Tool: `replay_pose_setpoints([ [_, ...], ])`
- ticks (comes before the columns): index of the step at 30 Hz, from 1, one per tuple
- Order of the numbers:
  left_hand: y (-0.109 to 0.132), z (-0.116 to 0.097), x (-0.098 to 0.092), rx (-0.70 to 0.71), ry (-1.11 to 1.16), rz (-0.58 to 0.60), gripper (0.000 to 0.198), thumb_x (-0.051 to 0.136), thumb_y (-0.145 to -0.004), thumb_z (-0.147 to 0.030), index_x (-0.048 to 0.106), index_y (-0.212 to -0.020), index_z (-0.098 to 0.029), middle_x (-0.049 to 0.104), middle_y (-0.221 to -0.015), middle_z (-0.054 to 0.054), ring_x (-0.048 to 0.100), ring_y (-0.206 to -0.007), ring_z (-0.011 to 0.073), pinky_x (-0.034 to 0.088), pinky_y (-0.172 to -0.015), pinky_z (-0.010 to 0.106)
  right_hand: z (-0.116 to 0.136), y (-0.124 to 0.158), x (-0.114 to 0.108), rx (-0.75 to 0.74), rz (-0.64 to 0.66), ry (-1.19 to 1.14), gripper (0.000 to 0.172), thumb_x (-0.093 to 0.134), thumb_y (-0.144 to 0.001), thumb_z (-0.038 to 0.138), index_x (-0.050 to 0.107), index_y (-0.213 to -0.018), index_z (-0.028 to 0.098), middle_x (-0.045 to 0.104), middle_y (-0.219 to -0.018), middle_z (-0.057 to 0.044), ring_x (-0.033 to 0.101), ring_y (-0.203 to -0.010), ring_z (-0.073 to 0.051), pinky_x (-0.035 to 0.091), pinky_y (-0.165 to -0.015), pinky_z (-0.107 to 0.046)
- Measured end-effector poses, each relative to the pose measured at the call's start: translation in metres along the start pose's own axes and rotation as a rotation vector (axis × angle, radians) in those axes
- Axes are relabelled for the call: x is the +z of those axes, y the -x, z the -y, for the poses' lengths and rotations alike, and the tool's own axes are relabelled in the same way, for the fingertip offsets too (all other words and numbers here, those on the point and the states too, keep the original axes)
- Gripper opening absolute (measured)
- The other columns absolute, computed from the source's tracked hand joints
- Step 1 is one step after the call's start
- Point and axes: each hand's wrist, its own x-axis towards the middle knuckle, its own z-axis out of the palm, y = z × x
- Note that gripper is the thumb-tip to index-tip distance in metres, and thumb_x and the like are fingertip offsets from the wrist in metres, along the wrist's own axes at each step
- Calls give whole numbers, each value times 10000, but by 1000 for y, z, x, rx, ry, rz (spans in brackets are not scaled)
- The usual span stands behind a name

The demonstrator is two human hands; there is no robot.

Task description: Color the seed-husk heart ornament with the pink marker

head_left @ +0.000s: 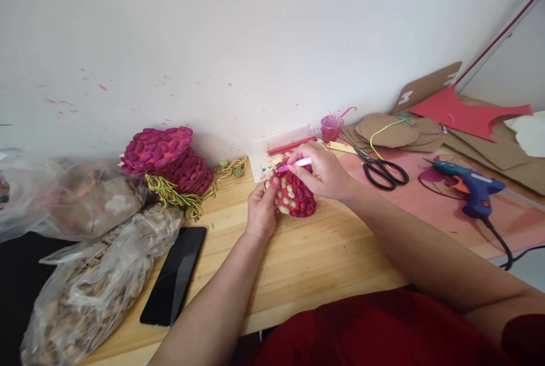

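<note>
Red disc (292,203) sits over the wooden table (332,264), its edge gripped by the left hand (261,207); the right hand (326,170) pinches a white pen-like tool (303,162), apparently colouring. Continuing would call for steady strokes on pale lumps (284,209).

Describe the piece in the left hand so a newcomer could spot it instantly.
Above the wooden table, go to the left hand near the middle of the view. It holds a red piece; the right hand holds a white tool over it. Unlike the stacked pieces further left, whose visible bumps are magenta, it mixes pale beige bumps with magenta ones.
</note>
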Motion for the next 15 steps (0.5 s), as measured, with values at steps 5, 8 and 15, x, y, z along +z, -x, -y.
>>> replay_pose_setpoints([
  [5,0,-1,0,3,3,-9,372,899,-653,-416,755,-877,-156,789,-809,52,737,-731,190,575,-749,313,-4,-1,-3,16,-29,-2,23,625,-890,210,604,-884,218,691,-853,-51,625,-823,-220,480,-760,-368],
  [8,0,0,1,-1,8,-8,372,901,-649,-415,755,-871,-155,787,-793,55,745,-755,204,578,-762,323,-1,0,-3,41,-47,-14,39,633,-870,192,605,-877,219,684,-851,-49,625,-822,-220,483,-762,-370],
  [15,0,0,0,0,10,1,364,896,-661,-415,757,-873,-154,785,-798,49,723,-693,176,564,-747,310,-3,1,1,25,-13,-28,17,621,-905,228,609,-897,218,690,-886,-55,623,-866,-224,476,-788,-373],
])
